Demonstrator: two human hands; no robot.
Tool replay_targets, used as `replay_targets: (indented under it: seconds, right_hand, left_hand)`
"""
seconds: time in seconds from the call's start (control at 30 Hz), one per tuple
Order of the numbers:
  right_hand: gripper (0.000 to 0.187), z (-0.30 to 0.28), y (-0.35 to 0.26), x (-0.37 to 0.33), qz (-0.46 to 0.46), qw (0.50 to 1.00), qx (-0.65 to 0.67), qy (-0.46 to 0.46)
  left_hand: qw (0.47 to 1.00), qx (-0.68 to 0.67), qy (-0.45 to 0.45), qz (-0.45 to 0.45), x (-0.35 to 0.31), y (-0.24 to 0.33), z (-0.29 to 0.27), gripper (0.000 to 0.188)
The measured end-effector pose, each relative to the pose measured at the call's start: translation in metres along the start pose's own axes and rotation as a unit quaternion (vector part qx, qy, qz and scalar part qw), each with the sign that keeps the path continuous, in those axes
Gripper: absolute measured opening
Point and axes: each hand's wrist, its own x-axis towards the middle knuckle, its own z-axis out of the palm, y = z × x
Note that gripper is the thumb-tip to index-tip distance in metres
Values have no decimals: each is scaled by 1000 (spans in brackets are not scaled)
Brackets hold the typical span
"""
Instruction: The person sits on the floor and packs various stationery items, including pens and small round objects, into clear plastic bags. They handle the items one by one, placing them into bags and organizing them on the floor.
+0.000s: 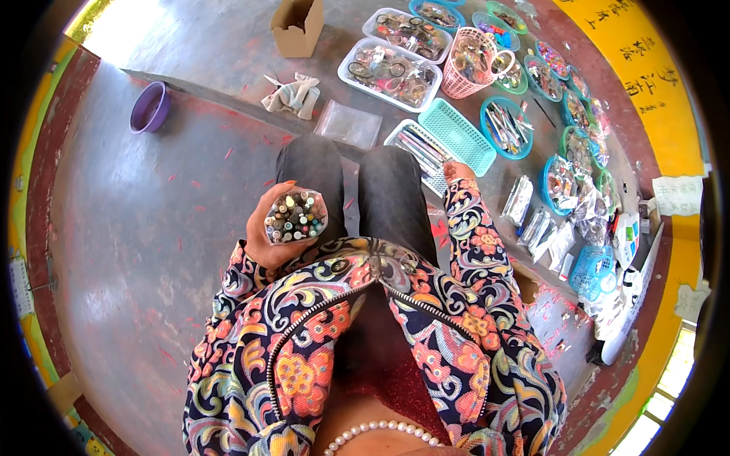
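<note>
My left hand is wrapped round a clear plastic bag of pens, held upright above my left thigh. The pens' round ends face up in many colours. Beyond my right knee, my right hand is at the right edge of a white basket. Its fingers look curled, and what they grip, if anything, is hidden. Long slim pens lie side by side in that basket. A mint green basket touches it on the far right side.
White trays of small goods and a pink basket stand ahead. A blue bowl of pens and several filled bowls are at right. A clear bag, a cloth, a cardboard box and a purple basin lie farther left.
</note>
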Motion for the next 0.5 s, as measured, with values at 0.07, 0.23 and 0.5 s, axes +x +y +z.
replay_targets:
  seconds: [0.07,0.23,0.5]
  right_hand:
    - [14,12,4,-5,-8,999,36,8]
    - [19,54,-9,-83,-62,983,13,-173]
    - [18,170,-27,-312,-329,797,-265,-432]
  left_hand:
    - [1000,-23,2,8,-3,-1,-1,81]
    - [999,-31,-17,-16,-3,-1,-5,83]
    - [995,96,9,-17,-4,8,-12,80]
